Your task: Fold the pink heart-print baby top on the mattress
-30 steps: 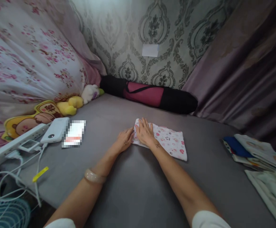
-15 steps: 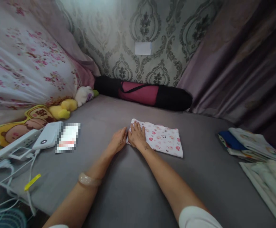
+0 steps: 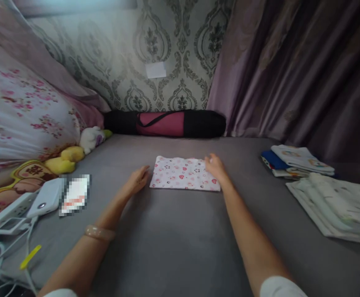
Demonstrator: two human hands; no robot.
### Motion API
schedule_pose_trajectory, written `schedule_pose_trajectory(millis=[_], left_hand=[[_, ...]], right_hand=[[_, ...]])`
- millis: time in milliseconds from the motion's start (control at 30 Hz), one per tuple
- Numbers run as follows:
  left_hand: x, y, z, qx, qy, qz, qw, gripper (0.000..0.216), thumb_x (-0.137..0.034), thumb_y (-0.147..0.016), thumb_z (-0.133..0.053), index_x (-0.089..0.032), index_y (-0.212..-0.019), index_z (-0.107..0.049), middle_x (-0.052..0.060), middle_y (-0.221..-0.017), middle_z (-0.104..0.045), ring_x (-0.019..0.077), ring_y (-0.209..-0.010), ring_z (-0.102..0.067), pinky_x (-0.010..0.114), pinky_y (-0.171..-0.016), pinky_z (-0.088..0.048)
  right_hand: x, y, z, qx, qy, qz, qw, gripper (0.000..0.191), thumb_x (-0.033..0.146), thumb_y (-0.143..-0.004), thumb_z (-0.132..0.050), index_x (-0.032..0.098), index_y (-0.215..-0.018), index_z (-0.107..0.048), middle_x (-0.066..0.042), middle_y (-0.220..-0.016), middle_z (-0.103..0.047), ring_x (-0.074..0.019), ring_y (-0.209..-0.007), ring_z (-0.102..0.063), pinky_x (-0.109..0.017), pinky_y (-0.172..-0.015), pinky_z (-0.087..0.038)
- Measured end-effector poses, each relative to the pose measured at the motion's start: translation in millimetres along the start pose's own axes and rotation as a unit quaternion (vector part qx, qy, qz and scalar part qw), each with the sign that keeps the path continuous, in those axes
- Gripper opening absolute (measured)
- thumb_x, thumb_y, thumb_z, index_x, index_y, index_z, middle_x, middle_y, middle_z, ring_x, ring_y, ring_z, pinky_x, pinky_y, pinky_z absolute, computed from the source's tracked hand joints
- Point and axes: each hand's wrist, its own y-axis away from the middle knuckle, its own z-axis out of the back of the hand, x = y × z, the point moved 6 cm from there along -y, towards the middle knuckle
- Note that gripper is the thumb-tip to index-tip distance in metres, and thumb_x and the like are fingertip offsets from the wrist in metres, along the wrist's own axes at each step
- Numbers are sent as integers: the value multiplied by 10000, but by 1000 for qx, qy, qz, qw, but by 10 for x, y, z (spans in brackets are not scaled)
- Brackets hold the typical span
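Observation:
A folded white cloth (image 3: pixel 181 176) printed with pink and red hearts and small figures lies flat on the grey bed surface (image 3: pixel 173 231). Just left of its edge is my left hand (image 3: pixel 138 180), fingers loosely bent and holding nothing; a pale bangle (image 3: pixel 99 233) circles that wrist. My right hand (image 3: pixel 216 167) is at the cloth's right end, over its far right corner, with the fingers a little apart. Whether those fingertips touch the fabric is hard to see.
Two stacks of folded cloths (image 3: pixel 303 159) lie on the right. On the left are a power bank (image 3: pixel 46 198), a blurred-out phone (image 3: pixel 75 194), a power strip (image 3: pixel 9 212) with cables, and plush toys (image 3: pixel 91 139). A long black-and-maroon bag (image 3: pixel 164 123) rests against the wall.
My right hand has gone from the cloth's left part to its right end. My left hand has drawn away from the left edge. The view has turned to the right.

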Motion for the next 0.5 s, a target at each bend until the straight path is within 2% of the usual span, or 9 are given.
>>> schedule_pose_trajectory(millis=[67,167,233,300,400,500], left_hand=[[-204,-69,31,-21,13,-21,999,409,-341,-923,-328,-173,-1226,-544,128,-1168,-652,235,-1076,-614,379,-956,-464],[-594,-189,-125,1,52,-68,996,389,-291,-927,-340,-151,-1235,-532,136,-1206,-627,226,-1107,-595,370,-975,-454],[-834,-271,-274,14,63,-103,993,379,-242,-919,-342,-145,-1235,-527,139,-1234,-608,226,-1147,-571,376,-1005,-437],[-1018,-352,-401,16,64,-134,989,381,-206,-915,-337,-138,-1244,-518,144,-1250,-593,225,-1179,-548,378,-1032,-417],[-1180,-461,-537,9,48,-156,987,391,-161,-904,-332,-93,-1247,-505,175,-1256,-578,229,-1207,-522,371,-1054,-396],[-1259,-532,-637,8,16,-153,988,391,-155,-900,-340,-50,-1240,-501,204,-1257,-562,240,-1209,-509,374,-1056,-386]], right_hand=[[-355,-40,128,5,17,-88,996,512,397,-938,-373,97,-1321,-533,-200,-1214,-628,-249,-1124,-591,-317,-865,-457],[-589,-38,121,37,32,-129,990,507,459,-929,-387,86,-1112,-678,-219,-966,-703,-262,-937,-668,-319,-723,-485],[-621,-29,42,60,36,-133,989,483,479,-896,-451,85,-974,-720,-207,-832,-711,-264,-828,-688,-315,-652,-490],[-613,-33,-39,76,36,-131,988,451,483,-863,-506,92,-898,-729,-199,-790,-709,-271,-800,-692,-315,-625,-494],[-591,-55,-104,79,32,-119,989,436,484,-847,-529,97,-850,-728,-217,-841,-709,-305,-886,-682,-345,-677,-502],[-608,-48,-129,74,-35,-129,988,392,462,-819,-582,96,-782,-717,-226,-833,-705,-337,-942,-662,-366,-697,-502]])
